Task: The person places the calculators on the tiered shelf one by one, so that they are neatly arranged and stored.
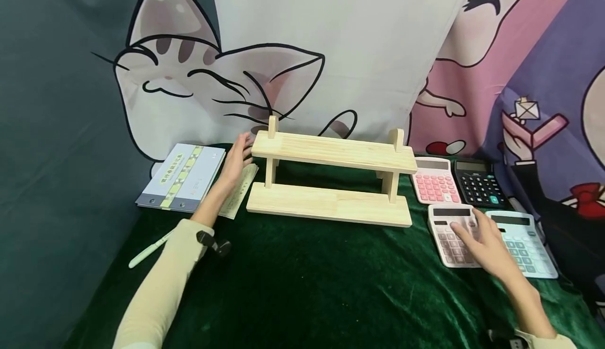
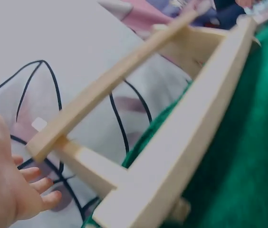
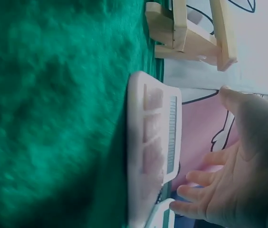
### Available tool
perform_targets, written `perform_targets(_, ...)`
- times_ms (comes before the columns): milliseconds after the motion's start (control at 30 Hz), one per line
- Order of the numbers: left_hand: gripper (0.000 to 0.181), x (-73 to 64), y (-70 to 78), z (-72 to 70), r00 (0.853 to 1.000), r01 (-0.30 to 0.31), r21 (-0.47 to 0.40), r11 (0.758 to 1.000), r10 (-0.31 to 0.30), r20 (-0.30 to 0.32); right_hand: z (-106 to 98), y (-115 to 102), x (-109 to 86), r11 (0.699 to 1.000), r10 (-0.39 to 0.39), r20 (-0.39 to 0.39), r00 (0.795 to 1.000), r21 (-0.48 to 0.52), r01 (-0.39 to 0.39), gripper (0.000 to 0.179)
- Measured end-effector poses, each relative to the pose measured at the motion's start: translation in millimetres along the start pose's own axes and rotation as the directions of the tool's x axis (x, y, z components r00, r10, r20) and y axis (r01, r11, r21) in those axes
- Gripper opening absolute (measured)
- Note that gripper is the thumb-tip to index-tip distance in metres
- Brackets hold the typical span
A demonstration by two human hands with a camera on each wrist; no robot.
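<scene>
A two-tier wooden shelf point(image 1: 331, 152) stands on the green cloth. My left hand point(image 1: 231, 168) is held beside its left end, fingers extended, above a patterned paper slip point(image 1: 240, 191). In the left wrist view, that hand point(image 2: 3, 178) has its fingers spread just off the end of the upper board point(image 2: 119, 76). On the right, my right hand point(image 1: 491, 246) hovers over a pale pink calculator point(image 1: 451, 239) and a light blue calculator point(image 1: 522, 249). The right wrist view shows its fingers point(image 3: 205, 178) loosely extended above the calculators, with nothing gripped.
Behind these two lie a brighter pink calculator point(image 1: 435, 186) and a black calculator point(image 1: 477, 183). At the left are a blue-grey notebook point(image 1: 181, 176) and a white pen point(image 1: 150, 249). A cartoon-printed curtain point(image 1: 368, 39) hangs behind the shelf.
</scene>
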State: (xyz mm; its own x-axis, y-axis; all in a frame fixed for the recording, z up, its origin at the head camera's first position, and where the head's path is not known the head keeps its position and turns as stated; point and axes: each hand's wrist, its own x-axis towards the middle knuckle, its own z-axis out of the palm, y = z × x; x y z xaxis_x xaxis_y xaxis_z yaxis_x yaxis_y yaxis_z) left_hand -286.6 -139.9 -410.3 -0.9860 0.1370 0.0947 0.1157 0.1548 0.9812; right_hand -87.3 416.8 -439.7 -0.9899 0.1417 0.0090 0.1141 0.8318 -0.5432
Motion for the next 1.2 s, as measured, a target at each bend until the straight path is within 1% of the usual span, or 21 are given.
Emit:
perform_targets(33, 0.069, 3.1, 1.9, 4.6, 1.000, 0.018, -0.040, 0.999, -0.019, -0.023, 1.7, -0.1, -0.5, 1.000, 0.026, 0.011, 1.000, 0.014, -0.026, 0.088)
perform_targets(133, 0.067, 13.0, 3.5, 14.8, 0.995, 0.066, -0.115, 0.991, -0.075, -0.070, 6.7, 0.5, -0.5, 0.997, 0.074, 0.026, 0.997, 0.027, -0.075, 0.093)
perform_targets(200, 0.066, 20.2, 2.2, 18.7, 0.991, 0.094, -0.147, 0.985, -0.106, -0.081, 10.3, 0.7, 0.4, 0.996, 0.087, 0.020, 0.996, 0.022, -0.087, 0.095)
perform_targets(233, 0.064, 24.0, 1.1, 19.4, 0.990, 0.100, -0.174, 0.980, -0.115, -0.076, 12.3, 0.8, 1.1, 0.996, 0.089, 0.015, 0.996, 0.013, -0.089, 0.096)
perform_targets(300, 0.062, 31.9, -1.3, 19.2, 0.990, 0.118, -0.241, 0.963, -0.134, -0.052, 16.2, 0.8, 3.0, 0.997, 0.076, 0.004, 0.997, -0.012, -0.076, 0.097)
perform_targets(367, 0.057, 40.1, -4.9, 16.4, 0.990, 0.126, -0.316, 0.940, -0.138, -0.016, 19.0, 1.0, 4.9, 0.997, 0.063, 0.011, 0.998, -0.041, -0.063, 0.099)
perform_targets(433, 0.054, 47.9, -9.6, 12.1, 0.992, 0.126, -0.389, 0.913, -0.126, 0.027, 20.5, 0.5, 6.8, 0.995, 0.065, 0.040, 0.997, -0.074, -0.062, 0.103)
perform_targets(500, 0.052, 54.1, -14.9, 8.3, 0.992, 0.129, -0.442, 0.888, -0.112, 0.065, 20.4, -0.1, 8.2, 0.992, 0.079, 0.081, 0.994, -0.103, -0.070, 0.109)
perform_targets(533, 0.052, 56.6, -17.3, 7.0, 0.991, 0.129, -0.462, 0.877, -0.103, 0.082, 20.2, -0.5, 8.6, 0.989, 0.094, 0.101, 0.990, -0.123, -0.082, 0.112)
perform_targets(567, 0.052, 58.4, -19.7, 6.4, 0.991, 0.130, -0.469, 0.873, -0.097, 0.094, 19.7, -1.3, 8.7, 0.985, 0.114, 0.124, 0.986, -0.140, -0.096, 0.116)
perform_targets(667, 0.054, 60.2, -24.5, 7.7, 0.990, 0.132, -0.462, 0.877, -0.093, 0.105, 18.5, -3.5, 8.7, 0.974, 0.157, 0.164, 0.974, -0.190, -0.125, 0.126)
perform_targets(700, 0.054, 59.9, -25.5, 8.8, 0.991, 0.130, -0.464, 0.876, -0.095, 0.098, 18.3, -4.3, 8.7, 0.970, 0.169, 0.172, 0.970, -0.205, -0.133, 0.128)
perform_targets(833, 0.055, 56.3, -26.5, 14.0, 0.993, 0.116, -0.448, 0.886, -0.094, 0.072, 17.2, -7.0, 8.4, 0.950, 0.228, 0.203, 0.952, -0.262, -0.171, 0.135)
perform_targets(900, 0.054, 55.2, -25.8, 16.8, 0.993, 0.114, -0.443, 0.889, -0.099, 0.057, 16.7, -7.6, 7.4, 0.943, 0.242, 0.202, 0.949, -0.279, -0.181, 0.137)
perform_targets(933, 0.053, 54.4, -24.8, 17.9, 0.993, 0.114, -0.427, 0.897, -0.102, 0.050, 16.7, -7.5, 7.0, 0.941, 0.244, 0.197, 0.950, -0.287, -0.182, 0.136)
perform_targets(967, 0.052, 53.2, -23.5, 19.0, 0.994, 0.111, -0.414, 0.904, -0.108, 0.032, 16.7, -7.2, 6.5, 0.938, 0.246, 0.191, 0.950, -0.293, -0.184, 0.135)
perform_targets(1000, 0.052, 51.7, -21.9, 20.4, 0.994, 0.101, -0.408, 0.907, -0.111, -0.001, 17.0, -6.7, 5.8, 0.937, 0.244, 0.180, 0.953, -0.297, -0.184, 0.134)
perform_targets(1067, 0.052, 46.1, -17.5, 23.9, 0.992, 0.043, -0.378, 0.925, -0.086, -0.096, 18.1, -4.7, 4.2, 0.939, 0.221, 0.141, 0.965, -0.299, -0.171, 0.125)
perform_targets(1133, 0.052, 37.3, -12.9, 28.8, 0.981, -0.035, -0.294, 0.955, -0.023, -0.192, 19.2, -2.0, 2.8, 0.941, 0.200, 0.095, 0.975, -0.297, -0.164, 0.112)
perform_targets(1167, 0.052, 32.8, -11.2, 32.0, 0.974, -0.068, -0.244, 0.967, 0.012, -0.227, 19.5, -0.4, 2.0, 0.943, 0.190, 0.070, 0.979, -0.290, -0.162, 0.107)
perform_targets(1200, 0.051, 28.9, -10.4, 35.6, 0.968, -0.096, -0.189, 0.977, 0.047, -0.247, 19.7, 0.8, 1.2, 0.947, 0.180, 0.044, 0.983, -0.277, -0.161, 0.103)
